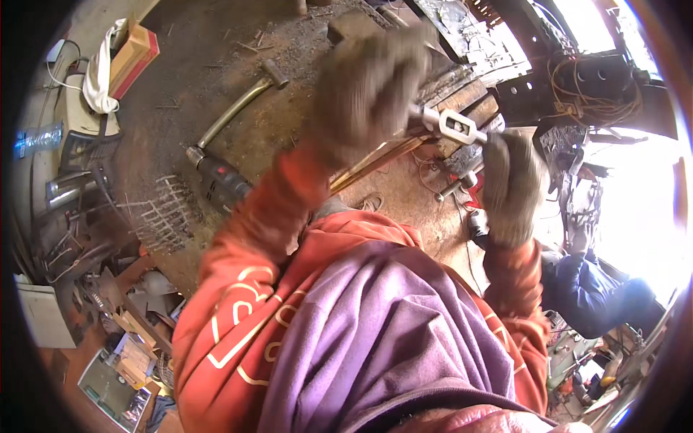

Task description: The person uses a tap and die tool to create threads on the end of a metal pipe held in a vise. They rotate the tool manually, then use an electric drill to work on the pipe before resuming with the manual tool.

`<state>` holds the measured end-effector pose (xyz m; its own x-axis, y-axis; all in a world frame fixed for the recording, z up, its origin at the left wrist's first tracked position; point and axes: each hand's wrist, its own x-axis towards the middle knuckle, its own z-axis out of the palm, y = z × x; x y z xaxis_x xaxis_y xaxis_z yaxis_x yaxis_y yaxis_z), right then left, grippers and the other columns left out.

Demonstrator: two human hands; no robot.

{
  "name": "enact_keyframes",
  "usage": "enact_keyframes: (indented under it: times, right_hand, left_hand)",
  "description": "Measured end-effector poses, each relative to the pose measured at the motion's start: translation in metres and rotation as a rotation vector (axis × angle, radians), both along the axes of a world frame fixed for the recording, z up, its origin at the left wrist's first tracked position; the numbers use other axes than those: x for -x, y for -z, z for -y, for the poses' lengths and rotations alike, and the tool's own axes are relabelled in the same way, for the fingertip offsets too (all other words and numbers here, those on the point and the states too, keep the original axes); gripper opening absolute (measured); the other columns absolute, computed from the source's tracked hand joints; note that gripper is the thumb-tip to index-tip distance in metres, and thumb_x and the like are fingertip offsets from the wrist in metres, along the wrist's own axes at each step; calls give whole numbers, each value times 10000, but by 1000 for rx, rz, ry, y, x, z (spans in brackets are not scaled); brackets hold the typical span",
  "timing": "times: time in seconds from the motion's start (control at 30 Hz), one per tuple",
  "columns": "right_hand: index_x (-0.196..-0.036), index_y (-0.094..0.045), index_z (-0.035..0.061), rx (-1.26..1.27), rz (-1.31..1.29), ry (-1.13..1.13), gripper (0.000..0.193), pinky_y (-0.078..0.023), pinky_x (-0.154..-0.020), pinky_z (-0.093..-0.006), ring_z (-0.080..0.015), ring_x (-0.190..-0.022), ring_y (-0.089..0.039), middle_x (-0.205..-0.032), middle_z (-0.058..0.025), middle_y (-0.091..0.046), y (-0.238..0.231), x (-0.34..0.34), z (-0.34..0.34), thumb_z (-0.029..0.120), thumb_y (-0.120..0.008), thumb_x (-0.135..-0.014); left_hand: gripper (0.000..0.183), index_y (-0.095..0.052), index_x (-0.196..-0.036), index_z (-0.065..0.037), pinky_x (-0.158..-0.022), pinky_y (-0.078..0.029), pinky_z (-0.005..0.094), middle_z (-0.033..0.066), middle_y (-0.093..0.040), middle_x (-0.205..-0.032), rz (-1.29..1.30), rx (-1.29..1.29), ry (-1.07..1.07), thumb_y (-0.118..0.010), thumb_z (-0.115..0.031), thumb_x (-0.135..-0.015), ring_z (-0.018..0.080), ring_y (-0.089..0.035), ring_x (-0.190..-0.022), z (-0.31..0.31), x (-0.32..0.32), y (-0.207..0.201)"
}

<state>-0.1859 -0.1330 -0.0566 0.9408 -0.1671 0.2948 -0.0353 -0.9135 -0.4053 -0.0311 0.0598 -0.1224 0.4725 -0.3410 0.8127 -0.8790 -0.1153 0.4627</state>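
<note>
Both my hands wear grey-brown work gloves and are closed on a silver tap wrench (458, 127) with a slotted frame in its middle. My left hand (372, 90), smeared by motion, wraps one handle. Around the other handle, lower and to the right, is my right hand (511, 184). The wrench slants down to the right between them, above the edge of a workbench (462, 94). A metal vise (462, 162) with a sliding bar handle shows just under it. Whether a tap sits in the wrench I cannot make out.
On the stained bench to the left lie a hammer (238, 108) and a dark power drill (220, 179). Past them are a wire grid (166, 216), a cardboard box (136, 61) and a plastic bottle (42, 140). A person in blue clothing (595, 292) is at the right, near coiled cables (595, 94).
</note>
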Motion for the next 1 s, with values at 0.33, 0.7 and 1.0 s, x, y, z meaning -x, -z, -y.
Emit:
enact_keyframes:
  times: [0.33, 0.7, 1.0]
  right_hand:
    - [-1536, -375, -32, -349, 248, 228, 1178, -486, -1088, -442, -421, -1318, -553, -1411, -270, -561, 109, 22, -3, 323, -1002, -605]
    - [-1566, -329, 2, -1117, 334, 51, 892, -527, -1025, -433, -358, -1250, -608, -1372, -229, -599, 141, 14, 8, 214, -799, -839]
    - [-1573, -326, 29, -1477, 284, -17, 654, -542, -1000, -427, -310, -1219, -638, -1371, -197, -614, 151, 13, 11, 174, -635, -1015]
  left_hand:
    - [309, -781, -1122, -65, -877, -571, 426, 123, -766, -1042, -129, -1183, 472, -706, -211, -859, 295, -728, -993, 204, -27, -60]
    - [187, -716, -972, 9, -513, -527, 445, 98, -666, -651, 269, -953, 376, -673, -138, -864, 275, -691, -635, 52, 148, -56]
    - [421, -652, -1252, -40, -838, -523, 495, 157, -611, -1216, 124, -451, -55, -639, -242, -883, 323, -595, -1146, 52, 127, -49]
